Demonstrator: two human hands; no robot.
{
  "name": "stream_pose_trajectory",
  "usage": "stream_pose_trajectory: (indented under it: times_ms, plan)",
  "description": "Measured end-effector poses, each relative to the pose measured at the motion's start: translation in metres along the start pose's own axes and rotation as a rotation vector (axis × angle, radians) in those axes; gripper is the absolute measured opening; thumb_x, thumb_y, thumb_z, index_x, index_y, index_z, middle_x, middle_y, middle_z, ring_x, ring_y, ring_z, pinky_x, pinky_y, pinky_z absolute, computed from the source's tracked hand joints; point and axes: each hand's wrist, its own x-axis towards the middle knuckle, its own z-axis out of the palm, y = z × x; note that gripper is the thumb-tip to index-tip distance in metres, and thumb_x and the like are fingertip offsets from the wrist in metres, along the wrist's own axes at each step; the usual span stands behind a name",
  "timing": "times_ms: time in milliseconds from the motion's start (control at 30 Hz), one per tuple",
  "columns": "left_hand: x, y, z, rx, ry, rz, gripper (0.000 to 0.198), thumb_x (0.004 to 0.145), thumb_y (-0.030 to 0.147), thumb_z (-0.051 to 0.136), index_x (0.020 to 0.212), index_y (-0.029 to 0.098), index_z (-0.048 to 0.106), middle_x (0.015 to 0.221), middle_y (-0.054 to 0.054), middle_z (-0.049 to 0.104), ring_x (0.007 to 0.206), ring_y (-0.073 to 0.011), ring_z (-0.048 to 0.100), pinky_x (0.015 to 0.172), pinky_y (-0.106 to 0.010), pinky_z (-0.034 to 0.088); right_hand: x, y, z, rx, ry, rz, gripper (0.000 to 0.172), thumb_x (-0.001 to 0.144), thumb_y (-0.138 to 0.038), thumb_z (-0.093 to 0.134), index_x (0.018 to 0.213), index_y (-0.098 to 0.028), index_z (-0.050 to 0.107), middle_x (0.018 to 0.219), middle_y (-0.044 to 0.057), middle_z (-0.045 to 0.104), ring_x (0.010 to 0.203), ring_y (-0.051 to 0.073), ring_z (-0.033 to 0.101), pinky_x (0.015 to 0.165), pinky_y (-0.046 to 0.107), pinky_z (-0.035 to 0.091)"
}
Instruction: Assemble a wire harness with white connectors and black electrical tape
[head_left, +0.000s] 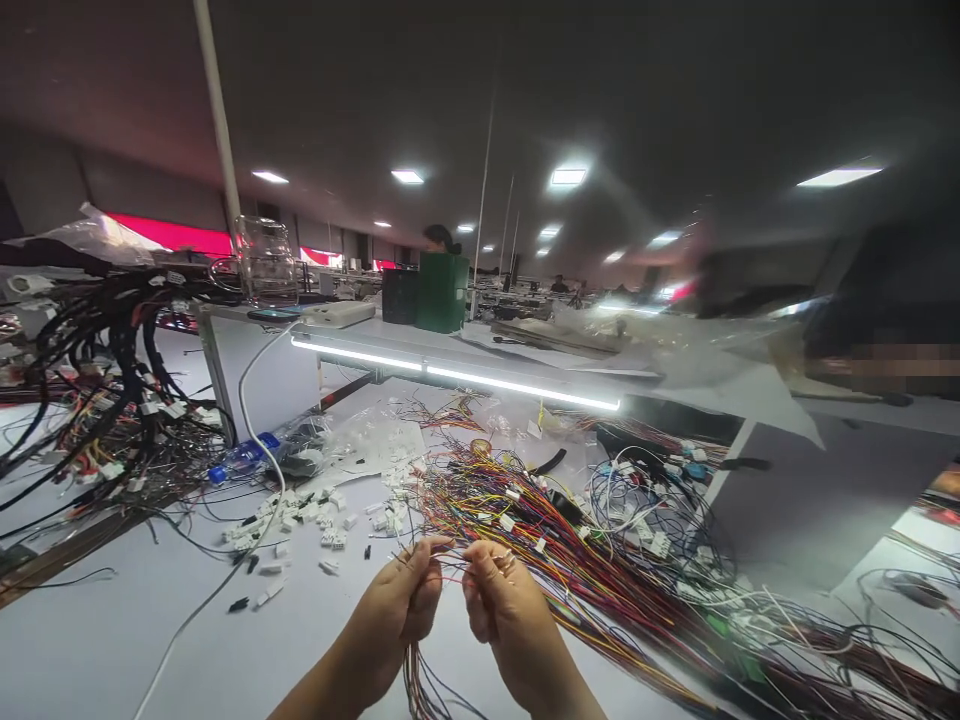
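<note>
Both my hands are close together over the front of the white worktop, fingers pinched. My left hand [397, 610] is closed on thin wires; a bundle of them [421, 685] hangs below it toward the near edge. My right hand [506, 610] pinches wire ends too, with pale tips showing by the fingers. A few strands, one of them red, span the gap between the hands. Just beyond lies a large spread of coloured wires [555, 540] with small white connectors on some. Loose white connector housings [322, 515] lie in a heap to the left of my hands.
A white cable [244, 400] runs down the left side. Black harnesses [142, 370] are piled at far left, near a blue-capped plastic bottle [244, 455]. A lit lamp strip [450, 375] runs under the shelf, which bears a green box [442, 290]. A person [441, 240] is behind it.
</note>
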Motion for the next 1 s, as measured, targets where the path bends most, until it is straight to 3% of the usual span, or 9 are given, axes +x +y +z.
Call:
stream_pose_trajectory:
  times_ms: [133,233,400,533,633,767,867,933,1000]
  plan:
    - [-0.003,0.008,0.006,-0.208,-0.023,0.017,0.058,0.075,0.058,0.066,0.114,0.018,0.056,0.049,0.013,0.023,0.042,-0.0036,0.007,0.040,-0.019,0.011,0.000,0.005,0.000,-0.016,-0.031,-0.010,0.043,0.077,-0.054,0.070,0.086,-0.015,0.054,0.058,-0.003,0.058,0.037,0.003,0.035,0.039,0.018,0.019]
    - [-0.001,0.010,0.013,-0.136,-0.024,0.062,0.058,0.072,0.045,0.076,0.119,0.019,0.054,0.046,0.014,0.021,0.041,-0.0038,0.007,0.041,-0.019,0.011,-0.001,0.003,-0.001,0.042,0.017,-0.043,0.042,0.074,-0.052,0.074,0.079,-0.015,0.055,0.052,-0.005,0.054,0.036,0.002,0.032,0.038,0.017,0.018]
    - [0.007,0.008,0.029,0.031,0.035,0.023,0.031,0.080,0.044,0.067,0.081,0.015,0.056,0.045,0.013,0.020,0.040,-0.0034,0.010,0.038,-0.019,0.008,-0.009,-0.013,0.000,0.200,0.045,-0.125,0.034,0.070,-0.037,0.081,0.087,-0.013,0.064,0.065,-0.001,0.062,0.050,0.005,0.049,0.049,0.017,0.037]
    - [0.011,0.012,0.043,-0.023,0.067,0.111,0.034,0.081,0.048,0.064,0.088,0.017,0.056,0.053,0.008,0.040,0.042,-0.0044,0.030,0.042,-0.018,0.024,-0.014,-0.026,0.000,0.213,0.113,-0.209,0.033,0.072,-0.037,0.079,0.091,-0.013,0.067,0.070,0.003,0.067,0.057,0.010,0.058,0.056,0.021,0.045]
    - [0.013,0.013,0.050,0.098,0.078,0.135,0.041,0.079,0.054,0.063,0.093,0.016,0.057,0.058,0.006,0.047,0.043,-0.0043,0.031,0.042,-0.018,0.021,-0.016,-0.039,-0.002,0.222,0.227,-0.283,0.034,0.071,-0.040,0.080,0.088,-0.014,0.067,0.067,0.001,0.068,0.055,0.009,0.059,0.054,0.021,0.046]
    - [0.018,0.000,0.057,0.508,-0.152,0.106,0.046,0.083,0.060,0.053,0.078,0.014,0.057,0.048,0.008,0.035,0.044,-0.0061,0.025,0.043,-0.021,0.017,-0.024,-0.062,-0.005,0.212,0.360,-0.389,0.036,0.066,-0.041,0.083,0.084,-0.016,0.065,0.060,-0.002,0.065,0.049,0.007,0.056,0.049,0.019,0.045]
    - [0.021,-0.015,0.065,0.644,-0.275,0.075,0.048,0.087,0.060,0.045,0.073,0.015,0.055,0.049,0.008,0.033,0.046,-0.0078,0.025,0.045,-0.023,0.019,-0.033,-0.081,-0.008,0.228,0.434,-0.487,0.035,0.064,-0.040,0.084,0.082,-0.017,0.064,0.059,-0.004,0.064,0.046,0.006,0.053,0.045,0.017,0.043]
    - [0.022,-0.021,0.067,0.689,-0.305,0.063,0.051,0.088,0.062,0.040,0.074,0.015,0.056,0.049,0.008,0.033,0.047,-0.0088,0.025,0.046,-0.024,0.022,-0.039,-0.091,-0.012,0.253,0.471,-0.547,0.033,0.065,-0.038,0.084,0.081,-0.018,0.064,0.060,-0.004,0.064,0.046,0.006,0.054,0.044,0.016,0.043]
    - [0.021,-0.020,0.063,0.740,-0.348,0.116,0.056,0.088,0.064,0.037,0.089,0.013,0.061,0.056,0.003,0.045,0.052,-0.0112,0.037,0.053,-0.025,0.032,-0.044,-0.101,-0.017,0.282,0.503,-0.586,0.028,0.067,-0.036,0.083,0.081,-0.019,0.065,0.061,-0.005,0.063,0.049,0.006,0.055,0.045,0.015,0.044]
